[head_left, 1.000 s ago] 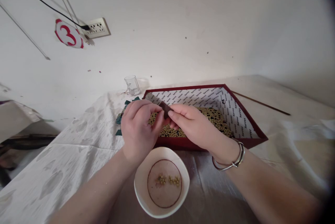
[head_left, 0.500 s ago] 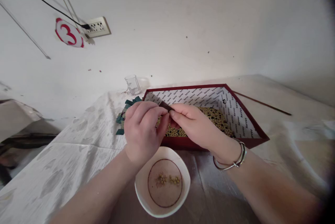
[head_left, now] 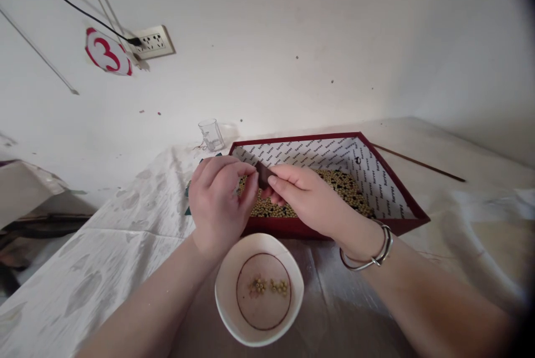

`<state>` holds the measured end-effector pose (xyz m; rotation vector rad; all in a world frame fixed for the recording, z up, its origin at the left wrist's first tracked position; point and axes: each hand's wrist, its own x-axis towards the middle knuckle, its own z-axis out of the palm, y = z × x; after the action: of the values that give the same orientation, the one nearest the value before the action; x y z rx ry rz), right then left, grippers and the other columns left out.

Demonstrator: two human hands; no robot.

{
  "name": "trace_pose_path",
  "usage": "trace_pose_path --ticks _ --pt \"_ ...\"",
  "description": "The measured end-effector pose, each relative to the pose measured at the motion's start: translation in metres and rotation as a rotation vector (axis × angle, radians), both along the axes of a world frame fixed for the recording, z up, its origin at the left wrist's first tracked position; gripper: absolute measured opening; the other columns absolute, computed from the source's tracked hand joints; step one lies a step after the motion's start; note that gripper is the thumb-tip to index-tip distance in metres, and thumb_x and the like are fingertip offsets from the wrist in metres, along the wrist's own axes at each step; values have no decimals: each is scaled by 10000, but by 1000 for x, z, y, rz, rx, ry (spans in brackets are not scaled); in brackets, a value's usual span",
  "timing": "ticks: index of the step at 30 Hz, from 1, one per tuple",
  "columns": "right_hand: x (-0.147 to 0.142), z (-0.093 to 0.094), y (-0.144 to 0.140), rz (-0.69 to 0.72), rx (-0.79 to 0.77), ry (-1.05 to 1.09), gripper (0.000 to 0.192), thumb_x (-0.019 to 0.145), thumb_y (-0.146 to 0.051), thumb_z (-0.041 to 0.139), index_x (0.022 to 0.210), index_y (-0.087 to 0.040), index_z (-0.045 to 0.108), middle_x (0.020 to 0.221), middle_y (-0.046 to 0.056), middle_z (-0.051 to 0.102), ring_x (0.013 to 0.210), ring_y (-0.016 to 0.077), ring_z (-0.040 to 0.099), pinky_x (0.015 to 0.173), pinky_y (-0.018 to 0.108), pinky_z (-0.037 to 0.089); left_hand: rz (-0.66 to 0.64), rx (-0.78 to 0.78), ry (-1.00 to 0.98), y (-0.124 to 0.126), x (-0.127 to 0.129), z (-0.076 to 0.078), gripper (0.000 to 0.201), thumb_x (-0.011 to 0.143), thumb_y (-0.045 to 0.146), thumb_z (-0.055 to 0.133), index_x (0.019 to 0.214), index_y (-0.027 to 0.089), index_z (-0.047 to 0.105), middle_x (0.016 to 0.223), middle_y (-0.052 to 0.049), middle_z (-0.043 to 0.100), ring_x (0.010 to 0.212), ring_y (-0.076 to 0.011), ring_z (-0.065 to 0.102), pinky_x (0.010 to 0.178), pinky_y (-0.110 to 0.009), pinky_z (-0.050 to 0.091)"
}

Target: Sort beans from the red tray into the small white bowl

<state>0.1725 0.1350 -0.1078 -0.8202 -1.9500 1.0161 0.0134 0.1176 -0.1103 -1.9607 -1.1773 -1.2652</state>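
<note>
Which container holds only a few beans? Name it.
The white bowl nearest the person, holding a small cluster; the red tray behind it holds a large heap.

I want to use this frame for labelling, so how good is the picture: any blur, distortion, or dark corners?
Head view: centre sharp, with the beans in the red tray and the white bowl distinct; straight lines bow toward the edges from the wide lens; the right corners darken to black; the table's right side is soft; light is even, with faint shadows under the left hand and right hand.

Both forearms are bare, sleeveless in view; the right hand (head_left: 307, 199) wears a thin silver metal bangle (head_left: 370, 249) at the wrist.
</note>
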Motion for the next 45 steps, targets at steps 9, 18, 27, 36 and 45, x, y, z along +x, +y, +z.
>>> trace_pose_path --ticks 9,18,27,36,45 --pt "-1 0 2 -22 38 -13 230 883 -197 409 658 -191 452 616 -40 476 607 105 466 579 236 363 -19 7 57 -1 1 0 86 718 152 634 791 187 606 807 -29 633 778 -167 567 715 -337 464" --pt "-1 0 1 -13 38 -37 217 885 -210 402 685 -191 483 636 -33 500 621 112 477 593 245 371 -11 29 51 1 -1 1 83 714 145 632 786 179 606 793 -34 634 755 -165 568 697 -331 465" --pt "-1 0 1 -4 37 -41 217 892 -214 393 704 -187 496 638 -27 508 629 113 485 607 246 382 -43 5 19 2 -2 0 89 721 137 629 797 179 609 796 -29 627 768 -157 560 703 -315 463" --pt "-2 3 -1 -1 28 -33 219 883 -196 399 678 -193 475 630 -25 508 630 118 496 609 251 391 -101 -34 16 2 -3 -1 157 739 138 613 885 195 631 842 -27 641 789 -151 576 720 -310 481" --pt "-2 0 0 -22 39 -32 224 875 -197 410 655 -194 449 612 -39 454 613 115 459 581 247 362 -93 -69 16 -4 4 3 101 731 134 621 818 185 611 848 -23 627 816 -146 562 753 -311 470"
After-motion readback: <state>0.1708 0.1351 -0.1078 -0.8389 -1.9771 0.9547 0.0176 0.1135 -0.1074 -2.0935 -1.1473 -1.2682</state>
